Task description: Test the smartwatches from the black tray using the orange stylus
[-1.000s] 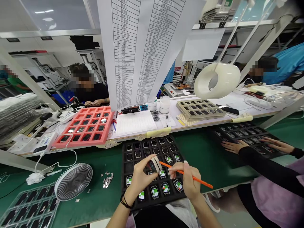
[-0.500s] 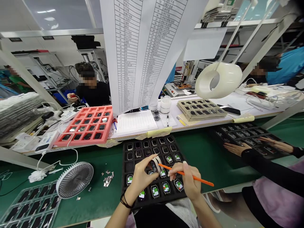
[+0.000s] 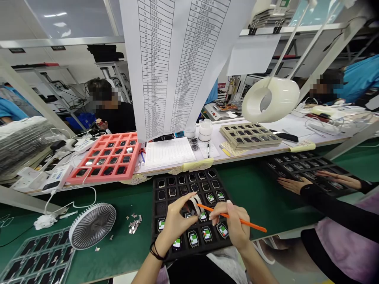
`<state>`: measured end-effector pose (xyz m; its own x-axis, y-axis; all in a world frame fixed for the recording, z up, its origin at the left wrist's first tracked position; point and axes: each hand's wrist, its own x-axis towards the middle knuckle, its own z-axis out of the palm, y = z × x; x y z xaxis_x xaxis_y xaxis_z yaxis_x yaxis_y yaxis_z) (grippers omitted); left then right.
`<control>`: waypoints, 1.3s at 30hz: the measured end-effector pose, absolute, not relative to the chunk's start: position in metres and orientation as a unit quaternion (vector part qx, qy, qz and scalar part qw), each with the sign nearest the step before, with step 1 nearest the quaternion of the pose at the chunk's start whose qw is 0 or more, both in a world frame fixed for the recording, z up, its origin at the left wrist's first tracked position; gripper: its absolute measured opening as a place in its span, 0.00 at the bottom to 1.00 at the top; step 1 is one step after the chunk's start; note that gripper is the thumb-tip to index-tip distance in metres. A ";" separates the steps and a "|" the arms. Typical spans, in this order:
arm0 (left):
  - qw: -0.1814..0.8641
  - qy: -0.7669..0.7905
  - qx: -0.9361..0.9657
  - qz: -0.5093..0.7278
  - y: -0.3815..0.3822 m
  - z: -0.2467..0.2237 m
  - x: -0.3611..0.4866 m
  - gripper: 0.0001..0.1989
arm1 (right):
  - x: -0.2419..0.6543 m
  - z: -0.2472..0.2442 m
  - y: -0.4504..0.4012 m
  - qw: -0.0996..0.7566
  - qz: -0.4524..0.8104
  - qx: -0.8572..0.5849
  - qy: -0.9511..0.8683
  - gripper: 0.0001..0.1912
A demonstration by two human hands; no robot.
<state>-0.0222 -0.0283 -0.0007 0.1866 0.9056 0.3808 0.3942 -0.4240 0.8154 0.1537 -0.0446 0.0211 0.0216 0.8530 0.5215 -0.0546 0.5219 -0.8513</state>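
Between the thumb and fingers of my left hand (image 3: 177,215) is a smartwatch case (image 3: 194,204) with a pale frame, held on edge. My right hand (image 3: 233,221) grips a thin orange stick (image 3: 253,226), its tip touching or very near the side of the watch case. Both hands are above a black foam tray (image 3: 158,208) with rows of watch cases. The nearer watches, such as this one (image 3: 193,238), show lit screens with green and white blocks; those in the back rows are dark. One slot at the tray's left side holds no watch.
A round fan (image 3: 93,227) and small metallic scraps (image 3: 135,225) lie left, beside a clear tray (image 3: 69,252). On the shelf sit a pink tray (image 3: 134,165) and beige trays (image 3: 227,144). A paper list (image 3: 177,71) hangs ahead. At right, a co-worker's hands (image 3: 293,184) touch another black tray (image 3: 269,167).
My hands, the watch case and the orange stick keep nearly the same pose. The view shifts slightly. The person across the shelf has moved a hand, and the co-worker's hand at right shifts a little.
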 end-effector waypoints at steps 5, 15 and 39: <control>0.305 0.449 0.707 0.453 -0.028 0.003 -0.021 0.30 | 0.156 0.020 -0.043 0.685 0.343 -0.355 -0.536 0.27; 0.321 0.450 0.697 0.457 -0.027 0.000 -0.021 0.29 | 0.154 0.018 -0.043 0.679 0.337 -0.349 -0.552 0.27; 0.301 0.512 0.730 0.338 -0.024 -0.015 -0.020 0.28 | 0.140 -0.032 -0.022 0.576 0.555 -0.442 -0.405 0.17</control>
